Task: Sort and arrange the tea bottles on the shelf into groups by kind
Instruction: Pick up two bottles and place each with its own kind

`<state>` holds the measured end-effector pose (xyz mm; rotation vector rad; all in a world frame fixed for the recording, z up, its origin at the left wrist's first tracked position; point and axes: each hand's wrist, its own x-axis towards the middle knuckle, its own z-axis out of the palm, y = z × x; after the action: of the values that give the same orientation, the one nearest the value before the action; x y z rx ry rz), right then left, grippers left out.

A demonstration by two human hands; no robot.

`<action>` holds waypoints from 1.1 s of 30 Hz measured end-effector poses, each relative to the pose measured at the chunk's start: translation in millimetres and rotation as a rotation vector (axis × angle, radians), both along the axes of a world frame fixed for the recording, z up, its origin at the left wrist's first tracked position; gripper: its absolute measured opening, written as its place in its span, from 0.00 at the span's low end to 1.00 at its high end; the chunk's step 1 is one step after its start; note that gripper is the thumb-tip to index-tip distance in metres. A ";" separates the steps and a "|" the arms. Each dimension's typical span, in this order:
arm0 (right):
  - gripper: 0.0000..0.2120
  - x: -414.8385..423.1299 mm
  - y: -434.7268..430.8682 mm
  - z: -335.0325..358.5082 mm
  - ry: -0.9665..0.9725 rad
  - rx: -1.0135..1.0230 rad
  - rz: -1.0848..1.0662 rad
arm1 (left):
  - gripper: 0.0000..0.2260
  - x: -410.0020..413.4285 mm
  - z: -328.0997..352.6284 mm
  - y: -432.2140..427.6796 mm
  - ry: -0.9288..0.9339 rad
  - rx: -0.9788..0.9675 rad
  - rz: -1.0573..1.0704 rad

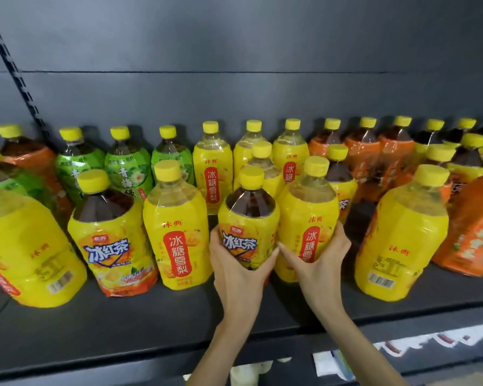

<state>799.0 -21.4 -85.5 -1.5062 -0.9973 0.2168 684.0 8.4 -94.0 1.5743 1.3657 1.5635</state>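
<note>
Shop aisle, dark metal shelf point(151, 324), rows of labelled tea bottles point(176, 232)

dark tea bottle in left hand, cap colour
Plain yellow: the round plastic cap of the yellow-labelled dark tea bottle, best in the head view.

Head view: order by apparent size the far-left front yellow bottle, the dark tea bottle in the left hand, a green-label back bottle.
Largest: the far-left yellow bottle
Then: the dark tea bottle
Smallest: the green-label bottle
Camera nearness inflates the first; true sizes unsure.
</note>
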 end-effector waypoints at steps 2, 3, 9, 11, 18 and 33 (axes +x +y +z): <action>0.52 5.2 8.2 1.7 0.002 -0.029 0.005 | 0.49 6.2 0.2 6.4 0.047 0.012 0.017; 0.52 8.6 12.0 1.3 -0.006 -0.042 0.005 | 0.50 9.1 0.1 9.2 0.066 0.017 0.021; 0.52 26.6 31.4 1.5 -0.037 -0.116 0.040 | 0.52 19.5 5.3 23.6 0.152 -0.026 -0.008; 0.52 28.9 35.2 3.8 -0.037 -0.136 0.060 | 0.52 19.9 7.7 24.8 0.171 -0.051 -0.038; 0.44 36.0 16.2 4.8 -0.057 -0.142 0.220 | 0.40 7.3 10.3 2.5 0.362 -0.105 -0.072; 0.23 19.2 -127.5 -22.4 -0.945 -0.283 0.227 | 0.20 -133.7 -7.0 -150.1 1.041 -0.081 0.215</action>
<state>818.2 -148.8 -107.9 -1.7772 -1.9531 -0.2403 550.3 -141.7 -101.1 2.3748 2.1195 0.7080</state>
